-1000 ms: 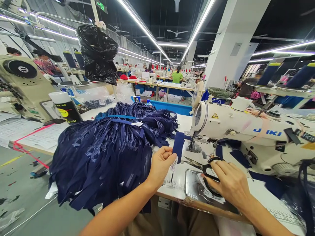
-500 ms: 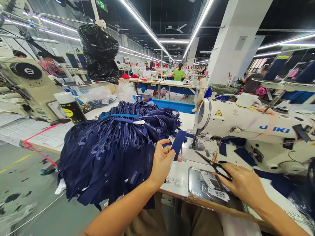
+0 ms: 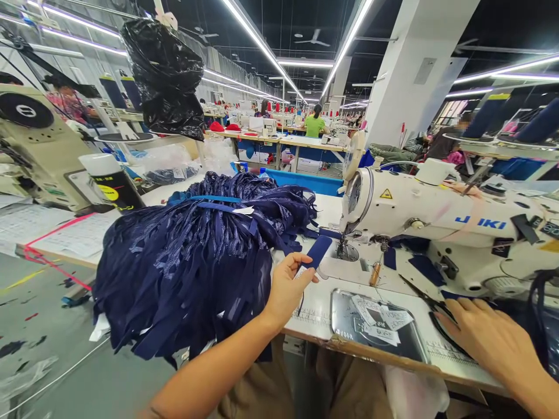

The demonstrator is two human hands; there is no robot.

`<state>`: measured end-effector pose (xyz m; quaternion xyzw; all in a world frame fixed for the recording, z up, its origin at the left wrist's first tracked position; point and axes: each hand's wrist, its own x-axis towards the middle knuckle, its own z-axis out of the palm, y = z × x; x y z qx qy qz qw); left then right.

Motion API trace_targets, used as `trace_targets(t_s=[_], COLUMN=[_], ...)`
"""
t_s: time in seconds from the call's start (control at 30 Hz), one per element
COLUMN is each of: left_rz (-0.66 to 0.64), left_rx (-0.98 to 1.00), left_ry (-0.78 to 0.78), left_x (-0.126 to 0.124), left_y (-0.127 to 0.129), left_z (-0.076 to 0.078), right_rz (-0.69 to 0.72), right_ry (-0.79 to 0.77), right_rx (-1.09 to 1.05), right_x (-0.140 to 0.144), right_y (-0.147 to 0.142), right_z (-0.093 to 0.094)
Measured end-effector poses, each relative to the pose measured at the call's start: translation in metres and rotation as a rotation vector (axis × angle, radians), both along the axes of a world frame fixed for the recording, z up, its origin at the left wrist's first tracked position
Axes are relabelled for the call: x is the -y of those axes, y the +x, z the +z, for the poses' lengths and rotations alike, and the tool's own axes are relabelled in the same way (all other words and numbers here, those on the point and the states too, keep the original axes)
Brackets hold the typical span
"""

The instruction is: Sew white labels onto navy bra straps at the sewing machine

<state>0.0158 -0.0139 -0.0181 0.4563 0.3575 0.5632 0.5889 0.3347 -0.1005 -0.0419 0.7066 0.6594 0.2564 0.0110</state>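
Pinched between the thumb and fingers of my left hand (image 3: pixel 292 286) is a short navy fabric strip (image 3: pixel 318 251), its free end pointing up toward the sewing machine's needle area (image 3: pixel 345 247). My right hand (image 3: pixel 484 329) is closed on the handles of black scissors (image 3: pixel 430 299), low over the table's right side, with the blades pointing up and left. The fingers partly hide the handle loops. A large heap of navy strips (image 3: pixel 187 279) lies left of my left hand, its lower ends hanging over the table edge.
A white sewing machine (image 3: pixel 419 203) stands at the right of the table. A metal tray (image 3: pixel 345 331) with paper labels (image 3: pixel 384 317) lies near the front edge. Behind the heap are a spray can (image 3: pixel 111 180) and a hanging black plastic bag (image 3: pixel 163 75).
My right hand has carried the scissors to the right, away from the tray to the table beyond it. My left hand still holds the strip, now tilted further right. The view has shifted slightly.
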Motion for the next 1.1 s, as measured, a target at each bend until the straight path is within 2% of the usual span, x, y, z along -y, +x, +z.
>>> trace_targets(t_s=[0.07,0.1,0.13,0.2,0.27,0.33,0.4,0.57,0.83,1.1], left_rz=[-0.001,-0.002,-0.002,-0.004,-0.014,-0.031,-0.049,-0.076,-0.039,-0.066], left_rx=[-0.009,-0.017,-0.027,-0.046,-0.058,-0.071,-0.076,-0.047,-0.084,-0.031], left_ry=[-0.002,0.000,0.005,0.015,0.024,0.032,0.037,0.038,0.049,0.045], left_x=[0.002,0.003,0.004,0.008,0.010,0.011,0.011,0.008,0.005,0.009], left_y=[-0.001,-0.001,-0.001,-0.001,-0.002,-0.003,-0.004,-0.007,-0.007,-0.011], left_z=[0.001,0.002,0.004,0.007,0.010,0.012,0.013,0.010,0.009,0.012], right_rz=[0.191,0.282,0.365,0.454,0.450,0.436,0.409,0.391,0.365,0.386], right_ry=[0.171,0.216,0.194,-0.042,-0.218,-0.281,-0.278,-0.240,-0.182,-0.188], right_rx=[-0.060,-0.205,-0.425,-0.898,-1.265,-1.499,-1.638,-1.808,-1.803,-1.924], right_x=[-0.010,-0.016,-0.023,-0.038,-0.054,-0.069,-0.081,-0.091,-0.089,-0.085], right_y=[-0.026,-0.044,-0.063,-0.104,-0.141,-0.169,-0.187,-0.201,-0.203,-0.208], right_z=[0.008,0.013,0.017,0.027,0.036,0.043,0.046,0.048,0.043,0.042])
